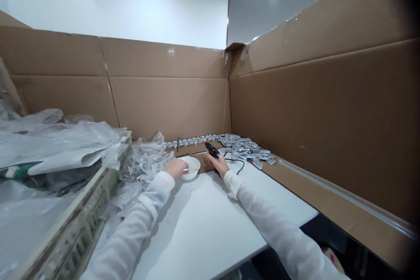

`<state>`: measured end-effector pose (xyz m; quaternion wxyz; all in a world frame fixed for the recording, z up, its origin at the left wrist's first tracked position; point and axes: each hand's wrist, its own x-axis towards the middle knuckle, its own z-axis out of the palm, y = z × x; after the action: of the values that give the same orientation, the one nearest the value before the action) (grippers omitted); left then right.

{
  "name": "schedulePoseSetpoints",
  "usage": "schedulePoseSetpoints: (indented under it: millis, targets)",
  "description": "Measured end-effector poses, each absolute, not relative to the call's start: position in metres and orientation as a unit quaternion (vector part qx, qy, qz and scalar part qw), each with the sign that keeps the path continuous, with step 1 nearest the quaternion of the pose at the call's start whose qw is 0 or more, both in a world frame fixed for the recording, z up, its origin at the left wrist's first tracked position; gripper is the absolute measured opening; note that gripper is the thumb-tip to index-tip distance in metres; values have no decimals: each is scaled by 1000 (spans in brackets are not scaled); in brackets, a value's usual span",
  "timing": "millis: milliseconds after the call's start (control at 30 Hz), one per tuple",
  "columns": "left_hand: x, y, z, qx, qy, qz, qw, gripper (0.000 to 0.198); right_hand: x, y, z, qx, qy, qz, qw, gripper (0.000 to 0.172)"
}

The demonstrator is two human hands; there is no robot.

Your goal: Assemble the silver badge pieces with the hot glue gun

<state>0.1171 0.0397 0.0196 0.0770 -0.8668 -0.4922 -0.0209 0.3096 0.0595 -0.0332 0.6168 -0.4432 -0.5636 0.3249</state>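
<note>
A white bowl [193,167] sits on the white table [203,223], and my left hand [176,168] is at its left rim with the fingers closed together. What those fingers hold, if anything, is too small to make out. My right hand [219,165] is wrapped round a black electric screwdriver [212,150] with a red tip that points up and to the left. A black cable [242,167] curves to the right of this hand. Behind the bowl lies a brown cardboard piece [205,162].
Many grey-white parts [243,146] are piled behind and right of my right hand; more stand in a row [190,141] along the back. Clear plastic bags [144,157] and a beige crate [82,214] occupy the left. Cardboard walls [170,100] enclose the back and right.
</note>
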Motion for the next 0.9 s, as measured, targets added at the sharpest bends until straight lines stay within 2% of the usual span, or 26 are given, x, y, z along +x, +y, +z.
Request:
schedulePoseSetpoints:
  millis: [233,367,567,900]
  targets:
    - [117,40,16,-862,-501,-36,71,21,311,62,-35,-457,-553,320,619,33]
    - [116,43,13,-862,-499,-72,57,33,311,63,-37,-452,-562,327,610,33]
    - [117,48,8,-877,-473,-67,42,18,309,60,-35,-447,-561,336,610,33]
    - [120,48,6,-893,-433,-122,-1,27,307,57,-32,-468,-561,339,592,23]
